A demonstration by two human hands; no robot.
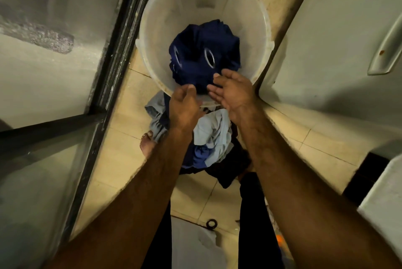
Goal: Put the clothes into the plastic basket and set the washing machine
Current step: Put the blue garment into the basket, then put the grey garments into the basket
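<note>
A white plastic basket stands on the tiled floor ahead of me. A dark blue garment with white oval marks lies crumpled inside it. My left hand and my right hand hover side by side over the basket's near rim, fingers relaxed and holding nothing. A pile of light blue and dark clothes lies on the floor just below my hands, in front of the basket.
A white appliance body with a handle stands on the right. A dark-framed glass door runs along the left. My bare foot is beside the pile. A small dark ring lies on the floor.
</note>
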